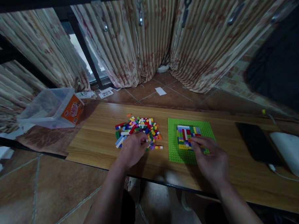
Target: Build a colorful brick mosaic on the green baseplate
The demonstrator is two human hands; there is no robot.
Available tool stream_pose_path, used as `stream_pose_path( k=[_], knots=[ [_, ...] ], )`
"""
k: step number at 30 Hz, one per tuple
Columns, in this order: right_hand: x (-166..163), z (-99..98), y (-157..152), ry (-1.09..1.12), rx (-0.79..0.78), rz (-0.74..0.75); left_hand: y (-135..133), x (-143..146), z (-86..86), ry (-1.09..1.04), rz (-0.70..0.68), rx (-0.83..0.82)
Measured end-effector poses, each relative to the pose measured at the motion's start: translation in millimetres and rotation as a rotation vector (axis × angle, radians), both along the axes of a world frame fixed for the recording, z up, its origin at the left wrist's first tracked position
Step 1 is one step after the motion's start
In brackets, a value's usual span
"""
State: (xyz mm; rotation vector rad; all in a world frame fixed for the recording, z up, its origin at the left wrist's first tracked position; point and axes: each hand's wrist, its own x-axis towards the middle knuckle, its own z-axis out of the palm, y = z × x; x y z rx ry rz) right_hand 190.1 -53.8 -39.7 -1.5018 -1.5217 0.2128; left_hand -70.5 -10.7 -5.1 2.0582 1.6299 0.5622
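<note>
A pile of small coloured bricks (pixel 140 127) lies near the middle of a low wooden table (pixel 96 143). My left hand (pixel 132 148) rests on the near edge of the pile, fingers curled over some bricks; what it grips is hidden. To the right lies a green baseplate (pixel 175 150) with a patch of coloured bricks (pixel 186 135) built on it. My right hand (pixel 211 159) lies on the plate's near right part, fingertips pressed together at the edge of the patch, seemingly on a small orange brick.
A clear plastic tub (pixel 51 109) with an orange label lies tipped on the floor at the left. A black tablet (pixel 257 141) and a white device (pixel 292 152) with a cable sit at the table's right end. Curtains hang behind; paper scraps lie on the tiled floor.
</note>
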Motion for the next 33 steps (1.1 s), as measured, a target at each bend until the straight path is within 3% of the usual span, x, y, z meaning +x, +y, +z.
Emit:
stream_pose_path(
  k=[4, 10, 17, 33],
  knots=[
    [3, 5.3, 2, 0.118, 0.008, -0.084, -4, 14, 0.0, -0.235, -0.069, -0.054],
    [5, 4.4, 2, 0.209, -0.031, -0.095, -22, 69, -13.5, -0.437, -0.203, -0.157],
    [6, 2.2, 2, 0.236, -0.054, -0.038, -26, 103, -22.0, -0.423, -0.18, -0.122],
    [13, 9.3, 2, 0.236, -0.118, -0.038, -18, 115, -25.4, -0.089, -0.296, 0.095]
  ],
)
